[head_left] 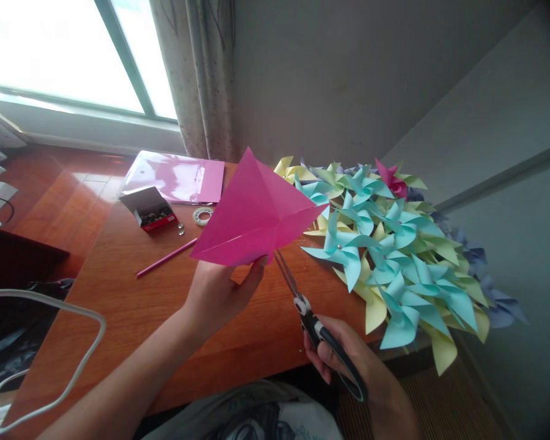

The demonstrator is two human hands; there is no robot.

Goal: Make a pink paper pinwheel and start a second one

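Observation:
A creased pink paper square (252, 214) is held up above the table by my left hand (224, 293), thumb in front at its lower edge and fingers behind. My right hand (337, 348) grips a pair of scissors (309, 315) with black handles. Their blades point up and to the left, with the tips close to the paper's lower corner. From this angle I cannot tell whether the blades touch the paper. Fold lines cross the sheet and meet near its middle.
Many blue, yellow, green and purple paper pinwheels (394, 244) pile up at the right of the wooden table (132, 342). A box of small metal pieces (149, 211), a tape roll (203, 216), a pink pencil (165, 258) and a clear folder (174, 177) lie left. A white cable (96, 342) loops at lower left.

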